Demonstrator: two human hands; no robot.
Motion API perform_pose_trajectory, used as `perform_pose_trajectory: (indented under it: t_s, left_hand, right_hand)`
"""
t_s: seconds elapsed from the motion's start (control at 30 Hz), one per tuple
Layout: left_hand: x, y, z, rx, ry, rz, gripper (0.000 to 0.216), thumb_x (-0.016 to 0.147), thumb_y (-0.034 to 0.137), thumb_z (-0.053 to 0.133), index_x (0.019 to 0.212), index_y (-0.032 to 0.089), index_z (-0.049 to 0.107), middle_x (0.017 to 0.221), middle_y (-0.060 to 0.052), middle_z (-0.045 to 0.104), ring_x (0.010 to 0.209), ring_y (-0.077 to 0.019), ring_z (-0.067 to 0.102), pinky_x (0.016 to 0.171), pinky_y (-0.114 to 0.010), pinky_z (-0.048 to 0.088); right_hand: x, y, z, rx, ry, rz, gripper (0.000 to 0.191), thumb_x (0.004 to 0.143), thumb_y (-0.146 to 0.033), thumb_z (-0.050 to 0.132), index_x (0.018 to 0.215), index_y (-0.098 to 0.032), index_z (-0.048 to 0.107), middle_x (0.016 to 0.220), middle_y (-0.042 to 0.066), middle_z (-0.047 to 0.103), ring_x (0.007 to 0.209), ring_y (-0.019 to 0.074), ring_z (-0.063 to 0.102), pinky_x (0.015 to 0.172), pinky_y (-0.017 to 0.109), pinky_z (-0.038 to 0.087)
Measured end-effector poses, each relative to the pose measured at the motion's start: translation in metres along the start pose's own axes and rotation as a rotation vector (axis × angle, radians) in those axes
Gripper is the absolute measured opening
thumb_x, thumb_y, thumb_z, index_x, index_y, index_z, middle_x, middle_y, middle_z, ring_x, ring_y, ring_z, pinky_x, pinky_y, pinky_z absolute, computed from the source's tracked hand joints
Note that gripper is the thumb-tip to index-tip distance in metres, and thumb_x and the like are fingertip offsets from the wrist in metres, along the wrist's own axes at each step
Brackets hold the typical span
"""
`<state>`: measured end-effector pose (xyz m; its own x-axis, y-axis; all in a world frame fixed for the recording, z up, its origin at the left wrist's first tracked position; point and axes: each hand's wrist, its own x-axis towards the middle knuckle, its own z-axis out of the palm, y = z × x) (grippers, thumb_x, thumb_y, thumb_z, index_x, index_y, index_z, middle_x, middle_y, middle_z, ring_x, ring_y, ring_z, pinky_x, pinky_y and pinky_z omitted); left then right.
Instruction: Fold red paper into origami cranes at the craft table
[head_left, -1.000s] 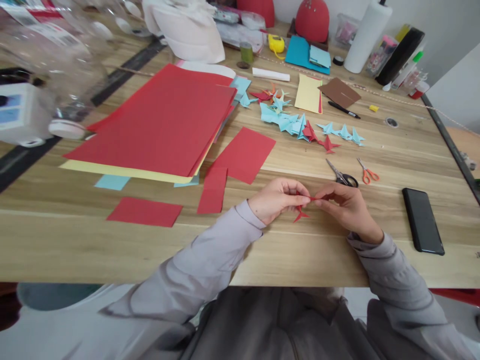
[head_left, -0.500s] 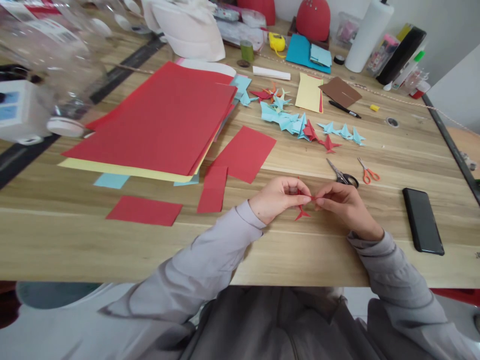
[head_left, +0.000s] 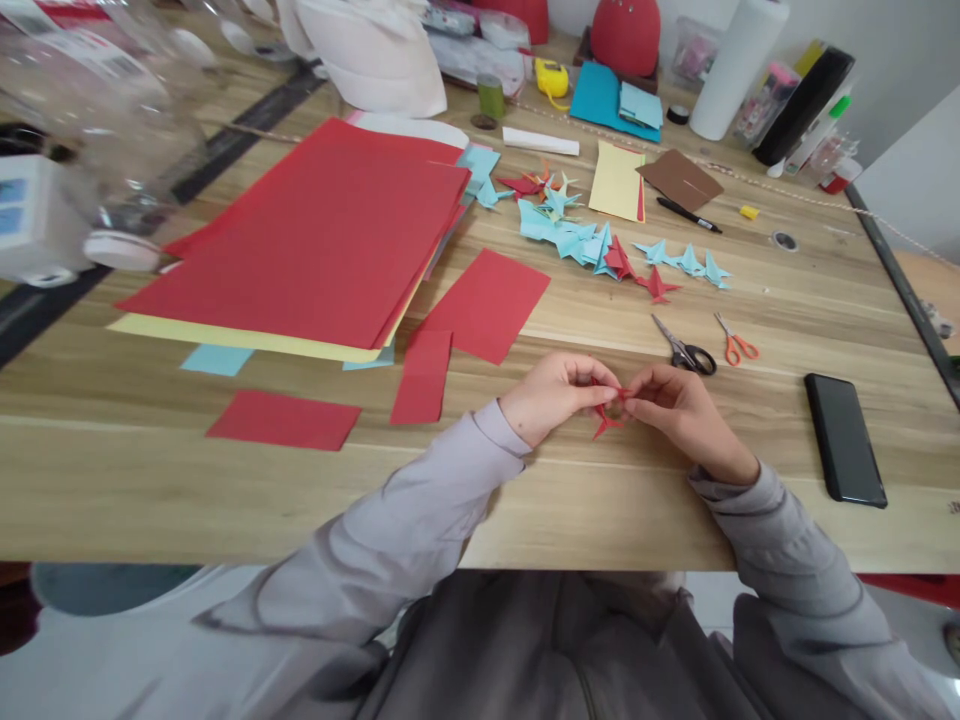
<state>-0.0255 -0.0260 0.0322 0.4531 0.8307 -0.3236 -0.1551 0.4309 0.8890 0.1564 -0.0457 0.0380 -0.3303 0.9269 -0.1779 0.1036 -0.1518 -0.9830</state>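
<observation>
A small red folded paper figure [head_left: 604, 418] is pinched between both my hands just above the wooden table [head_left: 525, 500]. My left hand [head_left: 553, 394] grips it from the left with fingers curled. My right hand [head_left: 679, 405] pinches its right end with thumb and fingers pressed together. Pointed tips of the figure stick out below my fingers. Beyond my hands lie a red paper square [head_left: 486, 303] and a red strip [head_left: 422, 377].
A stack of large red and yellow sheets [head_left: 315, 240] lies to the left. Several blue and red folded figures [head_left: 600, 245] sit further back. Black scissors [head_left: 684, 347], orange scissors [head_left: 735, 342] and a black phone [head_left: 844, 438] lie to the right. Clutter lines the far edge.
My right hand has moved left, closer to my left hand, so the red tip it pinched is no longer stretched out. The view has shifted slightly.
</observation>
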Motion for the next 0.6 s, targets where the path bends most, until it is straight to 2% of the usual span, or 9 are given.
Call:
perform_pose_trajectory:
  t_s: [0.33, 0.47, 0.6]
  left_hand:
    - [-0.0010, 0.0043, 0.0022, -0.014, 0.059, -0.032, 0.007, 0.072, 0.004, 0.067, 0.070, 0.010, 0.069, 0.059, -0.001, 0.066, 0.052, -0.0069, 0.056, 0.056, -0.021, 0.047]
    - [-0.0010, 0.0068, -0.0003, -0.033, 0.099, -0.019, 0.005, 0.072, 0.006, 0.069, 0.069, 0.011, 0.069, 0.059, 0.000, 0.064, 0.054, -0.0067, 0.057, 0.055, -0.019, 0.047]
    - [-0.0017, 0.0081, -0.0013, -0.052, 0.103, -0.011, 0.005, 0.071, 0.007, 0.070, 0.069, 0.011, 0.069, 0.058, 0.000, 0.064, 0.054, -0.0066, 0.057, 0.055, -0.019, 0.047]
  right_hand:
    - [0.0011, 0.0083, 0.0003, -0.212, 0.026, -0.132, 0.027, 0.076, -0.043, 0.074, 0.077, -0.018, 0.064, 0.074, 0.003, 0.068, 0.066, 0.0142, 0.062, 0.062, 0.028, 0.050]
    - [0.0010, 0.0058, -0.0023, -0.224, 0.034, -0.129, 0.027, 0.077, -0.043, 0.072, 0.076, -0.018, 0.063, 0.067, 0.001, 0.064, 0.061, 0.0123, 0.058, 0.058, 0.027, 0.046]
    - [0.0017, 0.0046, -0.0025, -0.191, 0.114, -0.147, 0.027, 0.074, -0.042, 0.075, 0.075, -0.019, 0.062, 0.067, 0.000, 0.062, 0.060, 0.0117, 0.055, 0.058, 0.027, 0.045]
